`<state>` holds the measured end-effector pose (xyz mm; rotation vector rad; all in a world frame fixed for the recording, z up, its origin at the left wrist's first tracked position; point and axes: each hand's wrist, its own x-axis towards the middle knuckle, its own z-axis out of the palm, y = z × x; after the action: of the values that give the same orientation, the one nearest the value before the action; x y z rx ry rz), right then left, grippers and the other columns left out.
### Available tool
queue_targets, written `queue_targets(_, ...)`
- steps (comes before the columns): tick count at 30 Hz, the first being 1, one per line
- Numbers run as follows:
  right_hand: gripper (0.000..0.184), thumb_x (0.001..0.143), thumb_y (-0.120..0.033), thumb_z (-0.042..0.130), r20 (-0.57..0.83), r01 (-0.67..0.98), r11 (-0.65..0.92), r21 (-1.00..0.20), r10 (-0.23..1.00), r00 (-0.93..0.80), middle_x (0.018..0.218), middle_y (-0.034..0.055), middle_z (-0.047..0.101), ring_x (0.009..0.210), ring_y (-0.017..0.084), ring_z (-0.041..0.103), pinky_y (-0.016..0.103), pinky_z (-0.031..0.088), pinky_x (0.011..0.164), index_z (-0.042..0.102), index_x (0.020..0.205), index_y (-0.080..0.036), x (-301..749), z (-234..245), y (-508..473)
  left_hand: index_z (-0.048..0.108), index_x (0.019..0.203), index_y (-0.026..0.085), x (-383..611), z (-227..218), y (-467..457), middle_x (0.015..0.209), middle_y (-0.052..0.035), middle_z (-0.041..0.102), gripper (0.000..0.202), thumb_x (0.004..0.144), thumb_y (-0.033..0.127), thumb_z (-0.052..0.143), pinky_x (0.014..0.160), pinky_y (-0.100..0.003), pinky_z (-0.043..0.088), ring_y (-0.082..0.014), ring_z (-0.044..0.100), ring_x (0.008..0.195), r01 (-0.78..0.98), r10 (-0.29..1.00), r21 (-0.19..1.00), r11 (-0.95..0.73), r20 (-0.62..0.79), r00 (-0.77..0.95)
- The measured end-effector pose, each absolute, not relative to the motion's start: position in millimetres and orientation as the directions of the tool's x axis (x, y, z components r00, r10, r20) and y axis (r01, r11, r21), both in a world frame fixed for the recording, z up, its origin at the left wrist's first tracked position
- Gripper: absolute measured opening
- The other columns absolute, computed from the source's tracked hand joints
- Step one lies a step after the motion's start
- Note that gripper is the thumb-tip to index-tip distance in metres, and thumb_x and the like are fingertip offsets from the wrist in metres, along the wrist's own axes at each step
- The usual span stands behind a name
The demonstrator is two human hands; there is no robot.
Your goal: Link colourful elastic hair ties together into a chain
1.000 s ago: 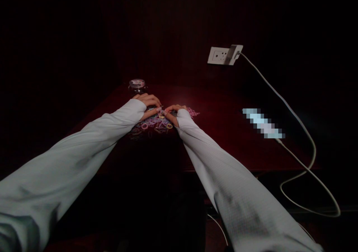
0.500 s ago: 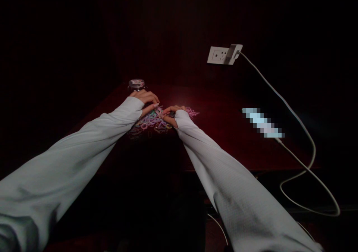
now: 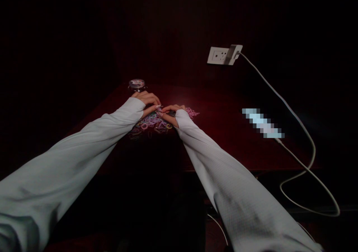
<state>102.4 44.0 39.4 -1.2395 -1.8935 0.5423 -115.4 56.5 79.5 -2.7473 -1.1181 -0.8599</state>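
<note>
A pile of small coloured rings and shapes [image 3: 152, 123], pink, purple and yellow, lies on the dark red table [image 3: 220, 132]. My left hand [image 3: 147, 101] hovers over the pile's far side, fingers curled with the long-nailed tips pinched together. My right hand [image 3: 171, 112] rests on the pile's right side, fingers also curled and pinched. The fingertips of both hands meet above the pile. What they pinch is too small to make out. Both arms wear pale long sleeves.
A small round lidded jar [image 3: 137, 84] stands just behind my left hand. A wall socket [image 3: 218, 55] with a charger [image 3: 234, 53] feeds a white cable [image 3: 304, 158] to a blurred device [image 3: 263, 123] on the table's right side. The room is very dark.
My left hand has lifted slightly and shifted a little away from the pile, then come back toward the right hand's fingertips. The right hand has barely moved.
</note>
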Motion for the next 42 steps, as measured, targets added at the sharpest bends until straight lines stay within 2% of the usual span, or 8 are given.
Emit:
queue_targets(8,0.015,0.098,-0.041,0.079,0.392,0.583,0.424,-0.693,0.9,-0.188,0.095,0.0,0.075,0.104,0.022,0.06,0.04,0.036,0.107,0.086,0.094,-0.028,101.1,37.3,46.6,0.078,0.101,0.026,-114.9,78.8,55.2,0.123,-0.0077,0.081,0.039,0.11,0.051,0.049,0.105,-0.047,0.043,-0.028,0.068,0.111,0.66,0.631,0.153,-0.735,0.51,0.584)
queue_targets(23,0.019,0.099,-0.043,0.078,0.392,0.555,0.411,-0.723,0.906,-0.161,0.097,0.0026,0.075,0.106,0.024,0.059,0.039,0.038,0.102,0.088,0.097,-0.027,104.4,35.5,49.1,0.077,0.097,0.026,-115.5,79.1,56.4,0.121,-0.0082,0.082,0.042,0.11,0.051,0.047,0.105,-0.048,0.044,-0.0288,0.069,0.112,0.667,0.632,0.15,-0.729,0.522,0.573)
queue_targets(31,0.018,0.1,-0.044,0.078,0.404,0.558,0.42,-0.716,0.901,-0.161,0.097,0.0016,0.076,0.106,0.023,0.061,0.038,0.038,0.103,0.087,0.097,-0.028,104.0,36.0,47.9,0.08,0.106,0.026,-115.0,78.6,55.3,0.122,-0.0081,0.081,0.043,0.111,0.052,0.046,0.105,-0.047,0.043,-0.0274,0.069,0.111,0.662,0.627,0.144,-0.736,0.515,0.585)
queue_targets(42,0.022,0.1,-0.046,0.076,0.406,0.548,0.427,-0.719,0.898,-0.168,0.096,0.0012,0.078,0.103,0.022,0.062,0.039,0.04,0.104,0.089,0.098,-0.028,104.1,34.4,50.5,0.077,0.102,0.024,-114.7,80.4,53.1,0.122,-0.0082,0.081,0.041,0.111,0.05,0.047,0.105,-0.047,0.041,-0.0268,0.069,0.11,0.647,0.612,0.132,-0.751,0.508,0.606)
